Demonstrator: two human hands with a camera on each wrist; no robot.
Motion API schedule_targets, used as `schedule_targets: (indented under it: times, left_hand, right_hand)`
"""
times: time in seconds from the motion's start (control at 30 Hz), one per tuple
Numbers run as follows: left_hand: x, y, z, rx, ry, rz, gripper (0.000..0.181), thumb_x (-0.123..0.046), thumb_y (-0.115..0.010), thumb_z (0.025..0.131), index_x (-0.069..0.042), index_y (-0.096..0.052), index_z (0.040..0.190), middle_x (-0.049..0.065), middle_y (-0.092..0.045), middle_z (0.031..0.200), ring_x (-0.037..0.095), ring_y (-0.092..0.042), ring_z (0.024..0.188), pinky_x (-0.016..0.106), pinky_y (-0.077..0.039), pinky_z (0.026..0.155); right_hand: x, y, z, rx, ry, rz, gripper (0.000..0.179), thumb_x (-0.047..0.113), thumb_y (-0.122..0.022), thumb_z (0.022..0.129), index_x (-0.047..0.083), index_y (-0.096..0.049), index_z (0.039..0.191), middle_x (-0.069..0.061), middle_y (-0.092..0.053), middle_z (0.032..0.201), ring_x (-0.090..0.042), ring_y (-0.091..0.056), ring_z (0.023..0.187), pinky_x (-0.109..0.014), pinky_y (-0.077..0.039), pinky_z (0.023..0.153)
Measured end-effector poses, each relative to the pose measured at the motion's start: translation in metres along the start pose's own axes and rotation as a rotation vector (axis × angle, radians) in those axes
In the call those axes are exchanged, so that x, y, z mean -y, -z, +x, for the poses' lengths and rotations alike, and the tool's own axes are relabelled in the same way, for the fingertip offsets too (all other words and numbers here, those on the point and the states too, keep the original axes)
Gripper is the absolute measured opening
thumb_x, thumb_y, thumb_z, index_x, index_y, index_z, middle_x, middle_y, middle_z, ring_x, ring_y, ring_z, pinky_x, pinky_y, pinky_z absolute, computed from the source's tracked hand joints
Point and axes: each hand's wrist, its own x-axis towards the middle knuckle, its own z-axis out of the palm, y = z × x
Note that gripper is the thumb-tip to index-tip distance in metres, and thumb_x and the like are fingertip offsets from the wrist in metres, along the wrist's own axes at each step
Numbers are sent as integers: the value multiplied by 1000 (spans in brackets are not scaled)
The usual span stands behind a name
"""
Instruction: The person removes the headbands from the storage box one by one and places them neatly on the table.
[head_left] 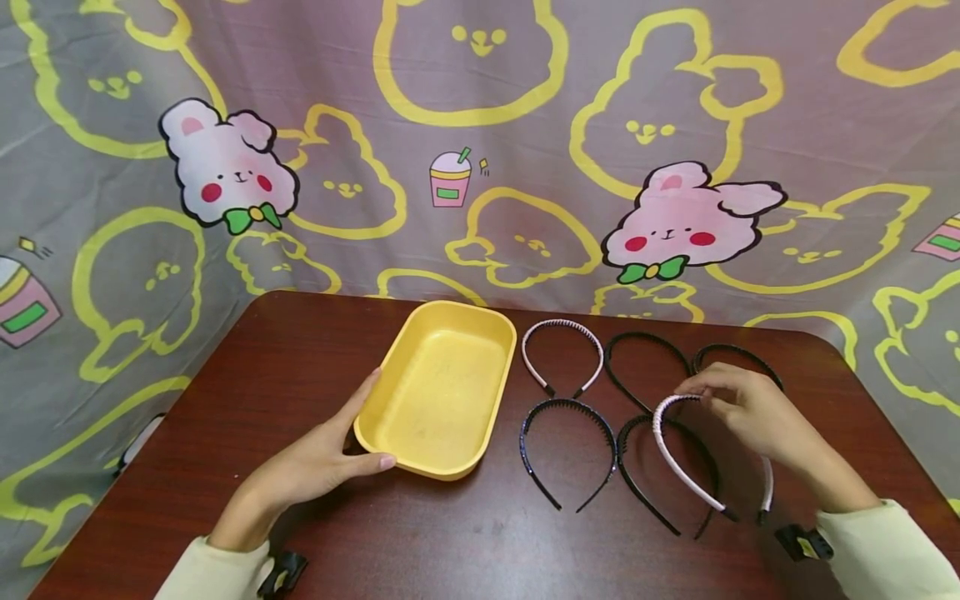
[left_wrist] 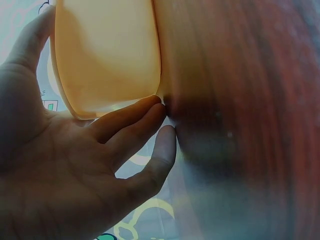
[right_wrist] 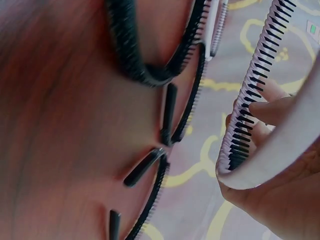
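My left hand [head_left: 318,457] rests at the near left corner of a yellow rectangular tray [head_left: 365,454], its thumb along the near wall and its fingers against the left side. Those fingers look mostly straight in the left wrist view. In my right hand [head_left: 753,412] a pale pink headband [head_left: 670,461] is pinched near the top of its arch, tips pointing down. Black comb teeth line its inner side in the right wrist view. Below it lies a black headband [head_left: 648,502], and left of that a blue glittery headband [head_left: 522,450].
Behind these lie another pale headband [head_left: 562,322], a black headband [head_left: 647,335] and a dark headband [head_left: 738,348] partly hidden by my right hand. All sit on a dark red-brown table [head_left: 495,546]. A patterned curtain [head_left: 525,150] hangs along its back edge.
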Motion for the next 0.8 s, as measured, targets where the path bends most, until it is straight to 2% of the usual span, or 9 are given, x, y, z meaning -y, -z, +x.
schedule_targets:
  times: [0.2,0.4,0.63,0.8]
  left_hand:
    - [-1,1,0,2,4,-15,114,-45,-82,90,-28,-2,170,9,-12,177,40,-22,158,66,-20,123]
    - [-1,0,0,3,6,-4,114,-45,-81,90,-29,-2,170,9,-12,177,40,-23,157,67,-21,122]
    - [-1,1,1,1,-3,7,113,-46,-80,91,-27,-2,170,10,-12,177,41,-22,157,67,-21,122]
    - [-1,1,0,-2,-11,18,114,-45,-81,91,-23,-2,171,11,-13,177,41,-25,157,66,-23,121]
  right_hand:
    - [-13,4,-6,17,-49,-29,44,-19,-65,84,19,-80,100,3,-73,95,7,-56,88,-17,-44,72]
    - [-26,6,-14,18,-63,-26,43,-20,-66,82,17,-80,98,4,-73,94,9,-55,87,-15,-43,70]
    - [-38,10,-23,39,-111,-43,38,-18,-68,85,16,-80,99,4,-73,96,11,-53,87,-16,-45,69]
    - [-47,10,-30,23,-95,-57,40,-20,-65,82,15,-79,95,7,-72,93,11,-53,85,-15,-44,67]
